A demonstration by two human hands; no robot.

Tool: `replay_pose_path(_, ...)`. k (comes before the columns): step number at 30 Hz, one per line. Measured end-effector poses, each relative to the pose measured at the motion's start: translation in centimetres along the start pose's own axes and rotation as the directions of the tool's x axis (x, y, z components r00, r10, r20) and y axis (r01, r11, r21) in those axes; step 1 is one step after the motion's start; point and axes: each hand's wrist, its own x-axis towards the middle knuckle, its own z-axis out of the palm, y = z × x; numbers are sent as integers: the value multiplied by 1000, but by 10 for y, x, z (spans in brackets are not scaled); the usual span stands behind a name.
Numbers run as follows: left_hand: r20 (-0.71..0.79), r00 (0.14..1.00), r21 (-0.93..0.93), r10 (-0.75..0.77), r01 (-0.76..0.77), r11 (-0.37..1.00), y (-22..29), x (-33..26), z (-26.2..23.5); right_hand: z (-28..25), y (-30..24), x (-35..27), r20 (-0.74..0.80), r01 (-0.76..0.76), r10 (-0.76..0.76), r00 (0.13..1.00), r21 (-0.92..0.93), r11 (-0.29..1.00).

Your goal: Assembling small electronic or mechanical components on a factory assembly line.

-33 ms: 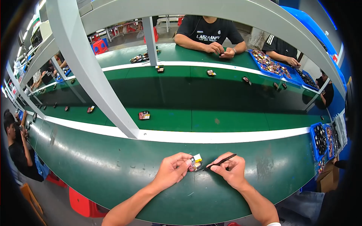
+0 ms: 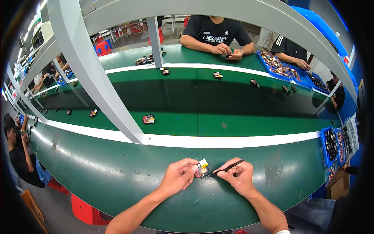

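Over the green worktop (image 2: 156, 210), my left hand (image 2: 177, 179) pinches a small electronic module (image 2: 201, 170) between thumb and fingers. The module has a dark casing, reddish parts, and a yellow-and-white piece sticking up at its top. Part of it is hidden behind my thumb. Held like a pen in my right hand (image 2: 240, 177) is a pair of slim black tweezers (image 2: 230, 165). Their points slant down to the left and end close to the module's lower right edge. Whether they touch it I cannot make out.
Beyond a white rail (image 2: 233, 141) runs a green conveyor belt (image 2: 233, 126) carrying several similar modules (image 2: 148, 119). A grey post (image 2: 97, 74) rises left of centre. Blue trays of parts (image 2: 330, 144) stand at the right. Co-workers sit across the belt and at the left.
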Motion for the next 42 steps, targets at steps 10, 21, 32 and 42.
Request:
replay_pose_path(10, -48, 997, 120, 67, -61, 991, -10, 2, 10, 1, -4, -2, 20, -9, 11, 1000, -107, 994)
replay_pose_path(21, -92, 988, 228, 126, -102, 968, -9, 0, 18, 4, -1, -1, -52, 54, -62, 997, -135, 989)
replay_pose_path(32, -87, 977, 302, 193, -158, 940, -11, -2, 22, 4, 1, -3, -19, -20, 18, 1000, -155, 988)
replay_pose_path(42, -99, 986, 216, 133, -109, 970, -10, -2, 22, 6, -8, -1, -30, -140, 140, 990, 21, 990)
